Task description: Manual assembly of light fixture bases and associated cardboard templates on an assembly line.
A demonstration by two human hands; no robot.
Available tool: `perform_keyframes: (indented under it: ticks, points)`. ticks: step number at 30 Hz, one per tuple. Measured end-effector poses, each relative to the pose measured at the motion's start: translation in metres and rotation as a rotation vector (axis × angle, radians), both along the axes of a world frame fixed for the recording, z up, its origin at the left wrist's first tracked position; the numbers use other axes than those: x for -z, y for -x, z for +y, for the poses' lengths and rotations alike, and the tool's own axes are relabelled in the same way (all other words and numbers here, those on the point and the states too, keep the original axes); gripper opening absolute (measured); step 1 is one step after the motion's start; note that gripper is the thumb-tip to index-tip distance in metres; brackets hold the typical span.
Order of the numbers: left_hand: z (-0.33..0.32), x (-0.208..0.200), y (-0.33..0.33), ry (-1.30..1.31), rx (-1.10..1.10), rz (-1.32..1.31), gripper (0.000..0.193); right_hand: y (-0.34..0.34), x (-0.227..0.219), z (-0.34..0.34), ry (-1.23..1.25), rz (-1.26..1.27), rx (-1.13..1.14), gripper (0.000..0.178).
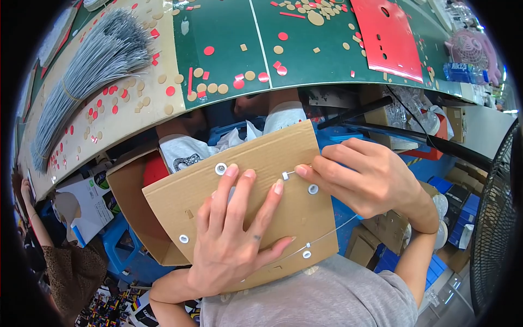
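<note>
We look down at a brown cardboard panel held on the person's lap, just below the near edge of a green worktable. The left hand lies flat on the middle of the panel, its fingers spread and extended, pressing the board rather than gripping anything. The right hand comes in from the right edge of the panel; its thumb and forefinger are pinched shut on a small white clip threaded on a thin clear cord, right beside the left hand's ring fingertip. The cord reappears lower down, running slantwise across the panel's lower right corner and off its right edge.

We count 4 white grommets on the panel: 1 near the top left, 1 just below the right thumb, 1 at the lower left and 1 at the lower right, the last lying close to the cord.

On the worktable lie a bundle of grey wires at the left, scattered red and tan discs, and a red punched sheet at the right. An open cardboard box stands under the table at the left, and a black fan grille fills the right edge.
</note>
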State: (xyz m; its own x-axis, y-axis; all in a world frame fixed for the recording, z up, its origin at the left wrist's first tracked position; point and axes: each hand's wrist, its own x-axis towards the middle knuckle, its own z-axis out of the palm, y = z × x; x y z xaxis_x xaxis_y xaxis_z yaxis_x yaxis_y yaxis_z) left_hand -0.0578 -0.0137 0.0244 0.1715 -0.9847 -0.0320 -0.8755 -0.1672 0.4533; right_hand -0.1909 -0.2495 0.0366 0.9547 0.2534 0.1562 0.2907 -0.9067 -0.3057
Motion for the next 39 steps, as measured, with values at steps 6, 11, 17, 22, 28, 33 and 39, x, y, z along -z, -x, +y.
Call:
perform_keyframes:
  ticks: [6,11,17,22,28,33,39]
  points:
    - [0.000,-0.001,-0.003,0.017,0.009,0.008,0.078,-0.005,0.007,-0.001,-0.022,-0.061,-0.075,0.043]
    - [-0.001,-0.001,-0.003,0.013,0.016,0.019,0.079,-0.005,0.011,-0.001,0.008,-0.099,-0.112,0.044]
    - [0.000,-0.002,-0.004,0.031,0.006,0.037,0.080,-0.006,0.014,0.002,0.071,-0.147,-0.157,0.050]
    - [0.001,-0.002,-0.003,0.050,-0.002,0.043,0.083,-0.007,0.015,0.004,0.098,-0.193,-0.184,0.060]
    - [0.002,-0.002,0.000,0.031,0.015,0.058,0.081,-0.004,0.014,0.005,0.077,-0.197,-0.209,0.060]
    - [0.005,0.001,0.005,0.061,0.002,0.043,0.080,0.001,0.015,0.004,0.053,-0.197,-0.131,0.047]
    - [0.004,-0.001,0.003,0.101,0.004,0.101,0.077,0.005,0.010,0.003,0.043,-0.182,-0.116,0.043]
